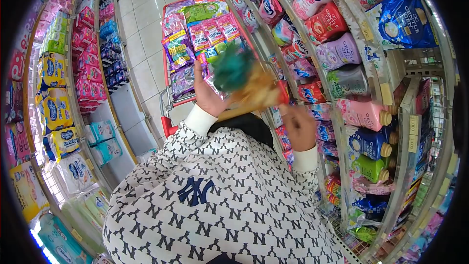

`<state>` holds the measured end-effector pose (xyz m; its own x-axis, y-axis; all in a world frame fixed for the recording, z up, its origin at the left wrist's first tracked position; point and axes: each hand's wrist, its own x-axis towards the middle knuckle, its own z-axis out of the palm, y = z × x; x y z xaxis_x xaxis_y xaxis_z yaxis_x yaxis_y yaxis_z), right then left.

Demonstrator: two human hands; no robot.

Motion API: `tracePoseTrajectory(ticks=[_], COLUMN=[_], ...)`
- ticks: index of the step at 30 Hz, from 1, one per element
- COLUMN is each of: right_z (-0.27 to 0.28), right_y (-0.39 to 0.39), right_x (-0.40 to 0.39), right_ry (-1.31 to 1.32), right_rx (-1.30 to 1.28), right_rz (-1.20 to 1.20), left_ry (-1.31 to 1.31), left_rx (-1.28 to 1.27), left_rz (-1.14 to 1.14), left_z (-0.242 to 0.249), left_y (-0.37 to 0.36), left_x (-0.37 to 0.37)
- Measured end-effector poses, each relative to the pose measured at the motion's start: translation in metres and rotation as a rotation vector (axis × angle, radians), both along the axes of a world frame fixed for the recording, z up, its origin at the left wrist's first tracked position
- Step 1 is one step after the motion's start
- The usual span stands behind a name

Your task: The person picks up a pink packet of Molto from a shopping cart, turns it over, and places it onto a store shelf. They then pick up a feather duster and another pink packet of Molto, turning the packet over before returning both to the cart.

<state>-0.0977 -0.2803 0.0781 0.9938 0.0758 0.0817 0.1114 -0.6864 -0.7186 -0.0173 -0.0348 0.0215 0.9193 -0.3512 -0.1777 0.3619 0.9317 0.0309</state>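
Observation:
A fluffy green and tan feather duster (239,76), smeared by motion, is in front of my chest, over the near end of a red-rimmed shopping cart (168,66). My right hand (299,124) is blurred at the duster's right side, with its fingers curled in. The grip looks closed on the duster, though the exact hold is smeared. Just left of the feathers, my left hand (209,94) is raised with its palm turned inward and its fingers stretched up. Packets fill the cart, among them pink Molto packets (214,34) and a green pack (205,11).
Close on the right, a shelf carries Gentle Gen pouches (339,51) and bottles such as a pink one (362,114). Shelves on the left hold yellow packs (54,108) and pink packs (90,76). A tiled aisle (141,24) runs ahead beside the cart.

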Motion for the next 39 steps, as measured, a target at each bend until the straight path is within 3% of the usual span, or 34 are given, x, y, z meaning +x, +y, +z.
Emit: tracePoseTrajectory(ticks=[1, 4, 5, 8, 14, 17, 20, 23, 29, 32, 36, 38, 39], right_z=[0.0, -0.022, -0.04, -0.059, -0.105, -0.079, -0.061, -0.02, -0.025, -0.014, -0.009, -0.023, -0.029], right_y=[0.007, -0.01, -0.02, -0.043, -0.011, 0.012, 0.037, 0.051, 0.035, 0.024, 0.003, -0.007, -0.01], right_x=[-0.001, 0.013, 0.024, 0.052, 0.086, 0.084, 0.069, 0.051, 0.04, 0.031, 0.015, 0.008, 0.004], right_ry=[-0.037, 0.074, -0.069, 0.072, 0.046, 0.06, -0.233, -0.307, -0.51, -0.558, -0.231, -0.004, -0.03], right_rx=[0.063, -0.101, 0.067, -0.108, -0.174, -0.25, 0.057, -0.051, -0.19, -0.082, 0.627, 0.935, 1.032], right_rz=[0.136, -0.019, -0.106, -0.282, -0.066, 0.051, 0.221, 0.267, 0.143, 0.009, -0.222, -0.259, -0.29], left_ry=[-0.017, -0.055, -0.011, 0.007, -0.106, -0.029, 0.038, 0.093, 0.089, -0.021, -0.427, -0.591, -0.634], left_rx=[-0.032, -0.124, -0.194, -0.122, -0.028, 0.038, 0.08, 0.074, 0.16, 0.228, 0.639, 0.846, 0.916], left_rz=[-0.01, -0.043, 0.013, 0.094, 0.144, 0.127, 0.078, -0.049, -0.259, -0.402, -0.511, -0.573, -0.664], left_z=[-0.001, 0.003, 0.005, 0.0, -0.014, -0.009, 0.01, 0.017, 0.032, 0.036, 0.019, 0.032, 0.035], left_y=[0.002, 0.009, 0.009, 0.02, 0.038, 0.038, 0.026, 0.009, -0.02, -0.027, -0.025, -0.03, -0.032], left_x=[0.0, -0.002, -0.004, -0.006, -0.005, -0.005, -0.006, -0.004, -0.002, -0.005, -0.003, -0.009, -0.005])
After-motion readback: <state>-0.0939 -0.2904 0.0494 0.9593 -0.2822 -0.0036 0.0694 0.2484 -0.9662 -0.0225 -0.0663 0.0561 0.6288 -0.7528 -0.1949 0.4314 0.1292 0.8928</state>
